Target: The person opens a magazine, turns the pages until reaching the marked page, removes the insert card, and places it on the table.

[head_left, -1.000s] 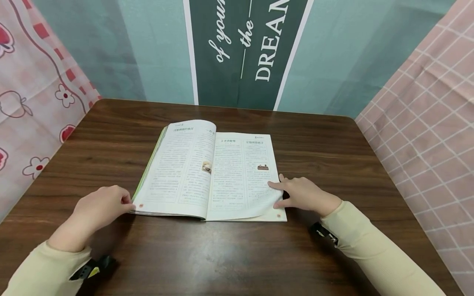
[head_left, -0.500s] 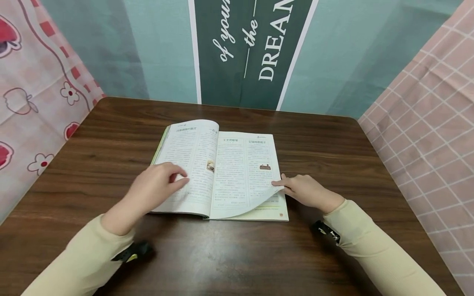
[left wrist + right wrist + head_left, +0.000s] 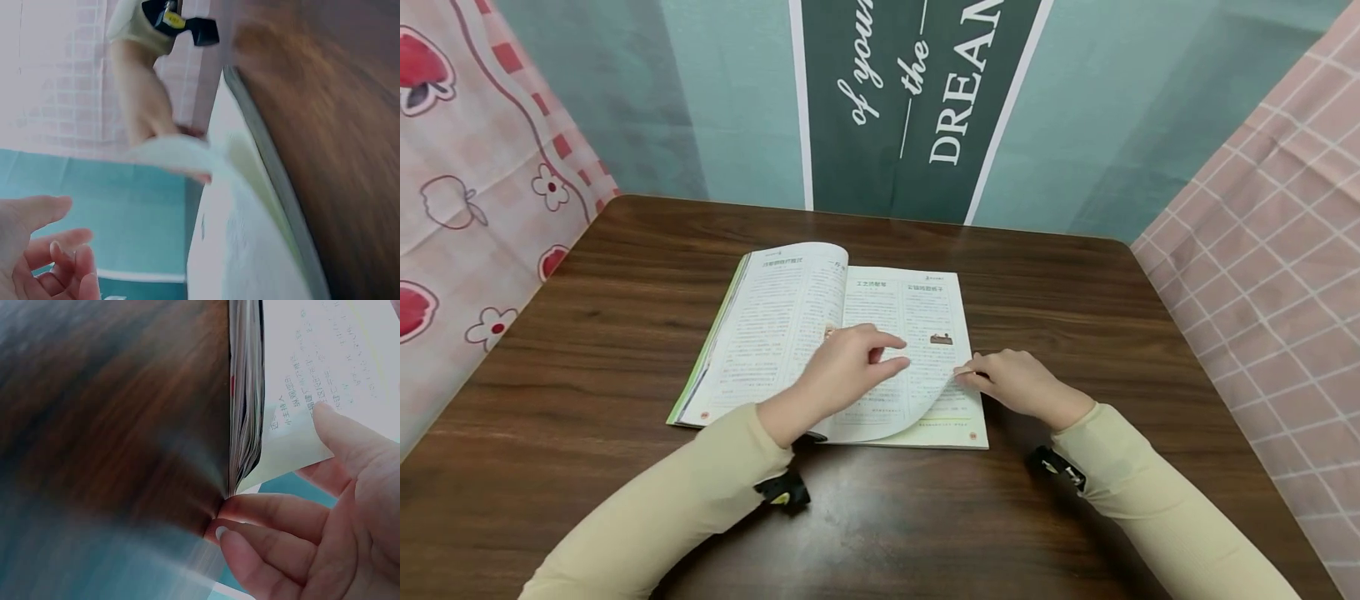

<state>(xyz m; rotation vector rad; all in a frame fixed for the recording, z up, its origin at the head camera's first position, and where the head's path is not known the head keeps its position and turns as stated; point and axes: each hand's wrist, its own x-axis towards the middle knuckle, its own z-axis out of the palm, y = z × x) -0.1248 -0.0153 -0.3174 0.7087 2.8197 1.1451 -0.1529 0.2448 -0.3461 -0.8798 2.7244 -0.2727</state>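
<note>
An open softcover book with printed columns and small pictures lies on the table. At its right side my right hand pinches the outer edge of a page, whose near corner is curled up off the sheet below. The right wrist view shows the thumb on the printed side of this page and other fingers by the book's page edges. My left hand hovers over the middle of the book, thumb and index finger apart, holding nothing. In the left wrist view, its fingers are loosely bent beside the raised page.
The dark wooden table extends around the book on all sides. Behind it hangs a teal cloth with white lettering. Pink patterned cloths flank the left and right sides. Each wrist wears a black strap device.
My left hand has left the book's lower left corner and swept right across the pages. My right hand has pinched the right page's edge and lifted its near corner.
</note>
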